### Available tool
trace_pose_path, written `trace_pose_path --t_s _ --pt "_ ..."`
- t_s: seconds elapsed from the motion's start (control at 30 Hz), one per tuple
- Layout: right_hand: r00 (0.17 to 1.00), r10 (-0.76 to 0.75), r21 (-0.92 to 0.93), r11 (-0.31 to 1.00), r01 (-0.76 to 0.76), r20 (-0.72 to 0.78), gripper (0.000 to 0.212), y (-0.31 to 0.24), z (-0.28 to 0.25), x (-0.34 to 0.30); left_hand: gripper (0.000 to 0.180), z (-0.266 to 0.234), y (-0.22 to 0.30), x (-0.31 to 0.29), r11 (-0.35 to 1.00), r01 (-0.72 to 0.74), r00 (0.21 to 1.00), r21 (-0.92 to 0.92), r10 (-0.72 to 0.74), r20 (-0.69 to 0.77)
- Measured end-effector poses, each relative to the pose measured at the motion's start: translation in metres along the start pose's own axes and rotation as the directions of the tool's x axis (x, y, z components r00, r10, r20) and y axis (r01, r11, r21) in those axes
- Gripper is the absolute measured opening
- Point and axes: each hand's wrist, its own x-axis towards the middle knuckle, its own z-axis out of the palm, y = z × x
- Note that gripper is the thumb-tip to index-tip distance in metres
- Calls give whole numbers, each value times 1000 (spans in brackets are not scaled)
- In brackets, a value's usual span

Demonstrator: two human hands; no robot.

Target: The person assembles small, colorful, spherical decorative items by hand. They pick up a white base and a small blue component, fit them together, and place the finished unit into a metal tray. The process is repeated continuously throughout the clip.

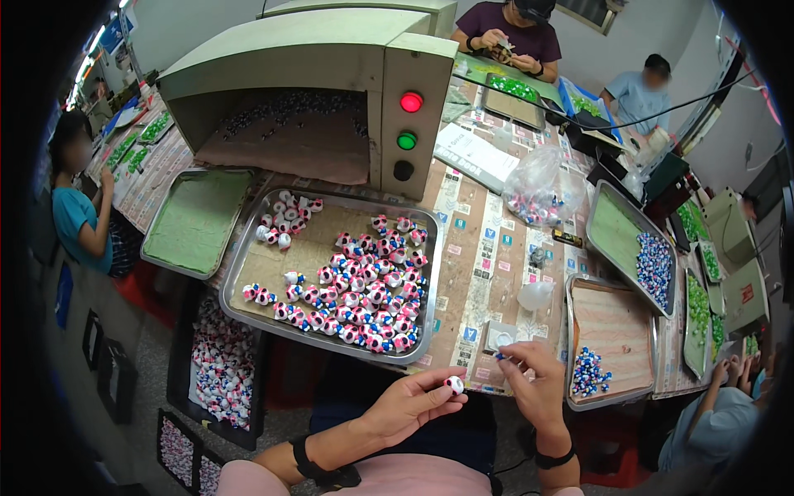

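Note:
My left hand (pixel 422 400) is closed round a small white toy piece (pixel 454 385) with dark and pink marks, held between thumb and fingers. To its right, my right hand (pixel 534 382) pinches a tiny blue part (pixel 499 355), apart from the white piece. Just beyond my fingertips, a small pale square block (pixel 499 336) with a round top sits at the table edge. On the left, a metal tray (pixel 331 198) bears many white, pink and blue toy figures (pixel 364 285), with plainer white ones (pixel 285 217) in its far left corner. Small blue-and-white parts (pixel 590 372) lie heaped on a brown-lined tray (pixel 616 326) by my right hand.
Behind the trays stands a large oven-like machine (pixel 289 70) with red and green lights. A green-lined tray (pixel 197 221) is at left, another (pixel 616 215) at right. A plastic bag (pixel 538 186) and a whitish cup (pixel 535 294) stand between. Black crates (pixel 222 364) sit below. Several people work around.

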Motion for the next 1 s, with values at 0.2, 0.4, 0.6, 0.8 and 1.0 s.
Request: trace_pose_path --t_s 0.2,0.4,0.6,0.8,1.0 --pt "974 114 338 924 -176 195 22 -12 9 -29 38 -5 -5 4 999 -12 1000 36 13 -23" --pt "980 94 356 922 -153 178 22 -9 18 -33 40 -1 -6 2 998 7 999 62 -5 -41" --pt "975 54 282 952 -115 217 21 -13 12 -32 34 -2 -10 1 970 -81 994 230 95 -51" --pt "975 45 285 952 -107 216 20 -19 15 -33 33 -5 -9 -1 933 -167 983 319 181 -13" --pt "961 -36 332 941 -59 273 29 -24 25 -32 32 -4 13 -23 927 -136 990 348 138 17"
